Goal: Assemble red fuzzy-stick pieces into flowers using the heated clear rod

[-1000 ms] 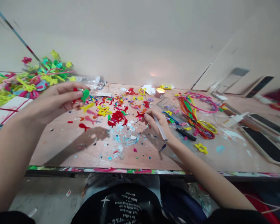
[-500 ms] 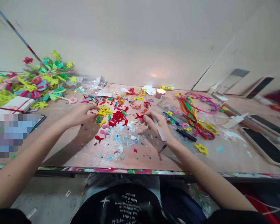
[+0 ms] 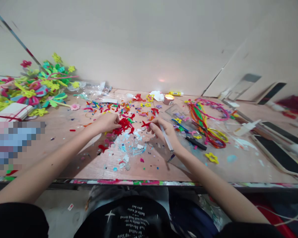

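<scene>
My left hand (image 3: 105, 123) reaches into a heap of small red cut pieces (image 3: 124, 125), fingertips touching it, and I cannot tell whether it holds any. My right hand (image 3: 161, 130) grips a slim white pen-like tool (image 3: 167, 140) with its tip pointing up past my fingers. A small red star-shaped piece (image 3: 146, 124) sits at my right fingertips, apparently pinched there. Pale blue and white flakes (image 3: 130, 147) lie on the wooden tabletop (image 3: 64, 145) just below the heap, between my hands.
Colourful pipe-cleaner flowers (image 3: 37, 86) are heaped at the far left, and a tangle of pipe cleaners (image 3: 206, 124) lies at the right. A lit candle in a tin (image 3: 169, 99), a black marker (image 3: 196, 143) and scattered coloured bits surround my hands.
My left hand has moved right and down from the upper left to the red heap, and the green piece it held is no longer visible. My right hand has barely moved.
</scene>
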